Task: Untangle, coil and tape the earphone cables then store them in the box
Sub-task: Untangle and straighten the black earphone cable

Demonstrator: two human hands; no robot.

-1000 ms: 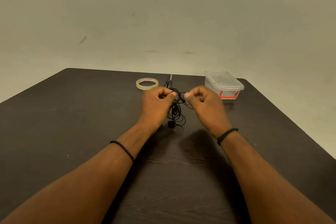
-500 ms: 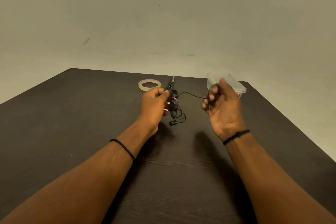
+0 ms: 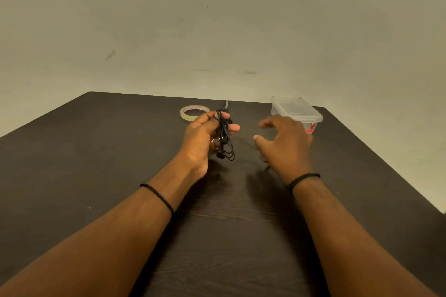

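Observation:
A bundle of black earphone cable (image 3: 225,136) hangs in loops from my left hand (image 3: 202,137), which grips it between thumb and fingers above the dark table (image 3: 96,164). An earbud dangles at the bottom of the loops. My right hand (image 3: 284,144) hovers to the right with fingers spread and relaxed; a thin blurred strand of cable trails below it. A clear lidded plastic box (image 3: 295,109) with a red latch stands behind my right hand. A roll of clear tape (image 3: 194,112) lies behind my left hand.
A dark slim tool, maybe scissors (image 3: 226,105), lies at the far edge between tape and box. The table ends at the pale wall behind and drops off along its right edge.
My right hand has let go of the cable end it had pulled rightward and now hovers with fingers spread. My left hand still holds the bundle, turned a little more upright.

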